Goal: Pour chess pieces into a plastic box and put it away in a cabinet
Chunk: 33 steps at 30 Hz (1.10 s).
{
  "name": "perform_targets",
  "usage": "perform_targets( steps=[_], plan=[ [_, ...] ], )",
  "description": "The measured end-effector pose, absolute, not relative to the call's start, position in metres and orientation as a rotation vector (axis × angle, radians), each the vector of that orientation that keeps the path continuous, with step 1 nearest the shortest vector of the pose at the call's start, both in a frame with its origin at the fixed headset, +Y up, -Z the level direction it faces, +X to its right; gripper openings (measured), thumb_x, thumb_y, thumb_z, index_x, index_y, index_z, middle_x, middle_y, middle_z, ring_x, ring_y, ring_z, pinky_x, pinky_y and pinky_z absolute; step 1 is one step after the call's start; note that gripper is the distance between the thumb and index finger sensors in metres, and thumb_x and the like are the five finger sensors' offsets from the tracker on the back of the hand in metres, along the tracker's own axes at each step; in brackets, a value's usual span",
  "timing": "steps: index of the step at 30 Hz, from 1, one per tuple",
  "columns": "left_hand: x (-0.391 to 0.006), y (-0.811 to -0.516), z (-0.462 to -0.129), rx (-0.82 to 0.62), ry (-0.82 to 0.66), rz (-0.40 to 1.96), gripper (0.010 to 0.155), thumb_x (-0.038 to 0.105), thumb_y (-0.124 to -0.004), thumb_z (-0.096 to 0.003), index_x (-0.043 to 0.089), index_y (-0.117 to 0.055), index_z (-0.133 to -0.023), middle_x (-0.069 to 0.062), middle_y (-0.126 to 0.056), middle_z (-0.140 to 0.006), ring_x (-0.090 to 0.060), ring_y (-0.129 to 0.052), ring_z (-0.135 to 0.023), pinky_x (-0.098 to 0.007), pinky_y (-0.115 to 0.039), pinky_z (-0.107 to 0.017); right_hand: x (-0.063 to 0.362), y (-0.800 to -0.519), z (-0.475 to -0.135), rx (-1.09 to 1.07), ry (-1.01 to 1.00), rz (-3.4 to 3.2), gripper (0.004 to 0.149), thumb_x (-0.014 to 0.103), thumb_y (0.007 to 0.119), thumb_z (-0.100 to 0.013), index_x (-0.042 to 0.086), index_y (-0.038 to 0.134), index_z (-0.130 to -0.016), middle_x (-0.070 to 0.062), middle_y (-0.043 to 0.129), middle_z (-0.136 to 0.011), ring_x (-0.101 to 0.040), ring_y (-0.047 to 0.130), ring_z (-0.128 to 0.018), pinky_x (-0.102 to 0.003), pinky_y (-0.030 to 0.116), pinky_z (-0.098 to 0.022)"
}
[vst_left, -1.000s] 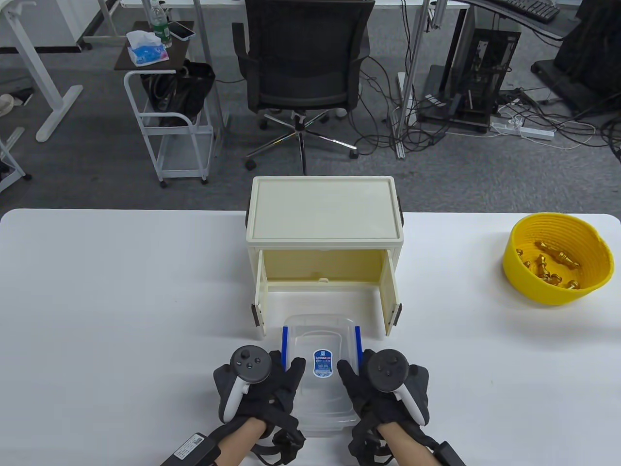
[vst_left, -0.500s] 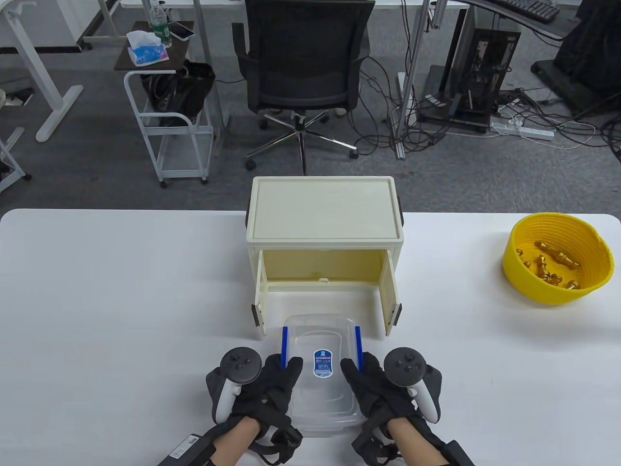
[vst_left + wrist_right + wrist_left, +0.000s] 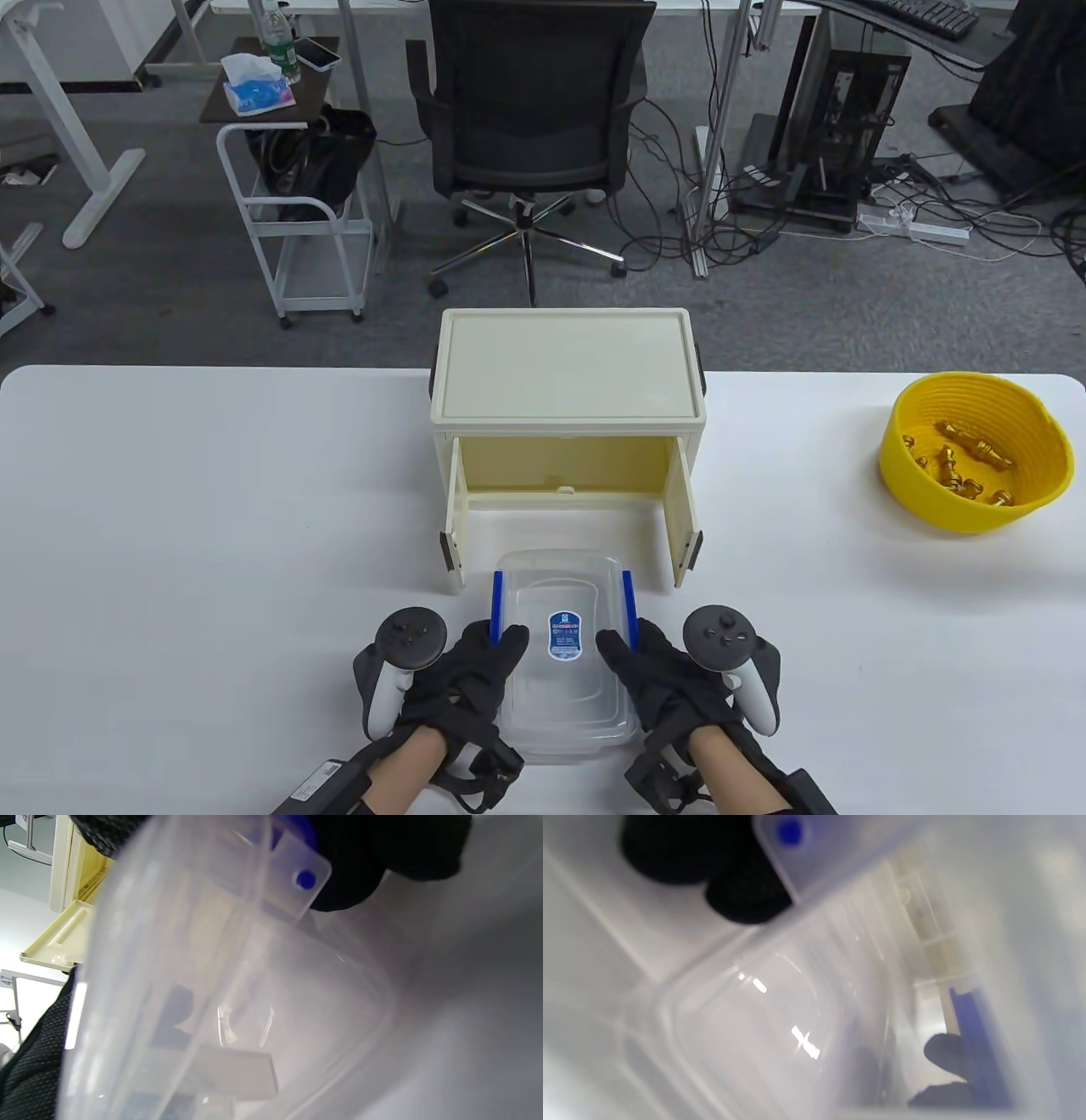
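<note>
At the near edge of the white desk [image 3: 212, 509], the left hand [image 3: 462, 683] and the right hand [image 3: 657, 679] grip opposite sides of a clear plastic box [image 3: 564, 662], thumbs lying on its lid, other fingers curled around the blue side clips. The box sits just in front of a cream cabinet [image 3: 567, 399] whose two doors stand open. Well apart, at the far right, a yellow bowl [image 3: 976, 454] holds gold chess pieces [image 3: 967, 467].
</note>
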<state>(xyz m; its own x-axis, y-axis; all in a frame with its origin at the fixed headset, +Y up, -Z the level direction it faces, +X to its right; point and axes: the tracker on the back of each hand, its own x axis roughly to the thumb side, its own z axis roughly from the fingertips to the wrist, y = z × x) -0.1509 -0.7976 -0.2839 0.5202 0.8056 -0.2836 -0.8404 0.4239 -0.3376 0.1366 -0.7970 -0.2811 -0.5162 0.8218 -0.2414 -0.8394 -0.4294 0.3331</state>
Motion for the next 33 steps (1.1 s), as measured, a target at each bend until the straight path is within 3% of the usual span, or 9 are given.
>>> perform_targets(
  steps=[13, 18, 20, 23, 27, 33],
  plan=[
    [-0.155, -0.799, -0.285, -0.479, 0.098, 1.054, 0.081, 0.067, -0.062, -0.053, 0.006, -0.048, -0.104, -0.014, -0.084, -0.066, -0.017, -0.096, -0.042, -0.033, -0.087, -0.031, 0.144, -0.803, -0.282, -0.091, 0.554, 1.965, 0.088, 0.062, 0.065, -0.054, -0.008, 0.045, -0.104, -0.025, 0.081, -0.066, -0.025, 0.091, -0.041, -0.035, 0.083, -0.029],
    [-0.163, -0.807, -0.285, -0.579, 0.169, 1.129, 0.089, 0.072, -0.063, -0.0491, 0.004, -0.047, -0.105, -0.011, -0.089, -0.063, -0.019, -0.099, -0.043, -0.036, -0.089, -0.032, 0.144, -0.802, -0.282, -0.104, 0.55, 1.971, 0.088, 0.062, 0.065, -0.054, -0.008, 0.045, -0.104, -0.025, 0.081, -0.066, -0.025, 0.091, -0.041, -0.035, 0.084, -0.029],
    [-0.164, -0.803, -0.285, -0.563, 0.184, 1.059, 0.092, 0.074, -0.061, -0.0489, 0.003, -0.046, -0.106, -0.01, -0.089, -0.064, -0.02, -0.099, -0.044, -0.037, -0.088, -0.033, 0.144, -0.799, -0.281, -0.109, 0.537, 2.008, 0.088, 0.062, 0.064, -0.055, -0.008, 0.045, -0.105, -0.024, 0.082, -0.066, -0.026, 0.092, -0.041, -0.036, 0.084, -0.029],
    [-0.163, -0.789, -0.284, -0.512, 0.187, 0.888, 0.095, 0.075, -0.058, -0.0493, 0.002, -0.041, -0.108, -0.014, -0.086, -0.072, -0.025, -0.097, -0.05, -0.04, -0.087, -0.038, 0.142, -0.789, -0.28, -0.129, 0.511, 2.152, 0.09, 0.063, 0.063, -0.056, -0.009, 0.041, -0.107, -0.026, 0.081, -0.07, -0.029, 0.091, -0.045, -0.038, 0.083, -0.032],
    [-0.161, -0.775, -0.283, -0.45, 0.123, 0.681, 0.094, 0.075, -0.05, -0.0511, 0.004, -0.032, -0.111, -0.023, -0.078, -0.088, -0.03, -0.094, -0.06, -0.043, -0.085, -0.044, 0.137, -0.775, -0.276, -0.112, 0.439, 2.383, 0.093, 0.065, 0.058, -0.057, -0.009, 0.034, -0.109, -0.033, 0.072, -0.084, -0.043, 0.085, -0.062, -0.047, 0.081, -0.045],
    [-0.156, -0.762, -0.279, -0.444, 0.088, 0.655, 0.088, 0.069, -0.048, -0.054, 0.006, -0.031, -0.112, -0.031, -0.059, -0.108, -0.044, -0.081, -0.082, -0.053, -0.076, -0.058, 0.14, -0.759, -0.272, -0.071, 0.293, 2.521, 0.089, 0.063, 0.055, -0.058, -0.005, 0.033, -0.111, -0.037, 0.06, -0.1, -0.055, 0.073, -0.083, -0.057, 0.074, -0.057]
  ],
)
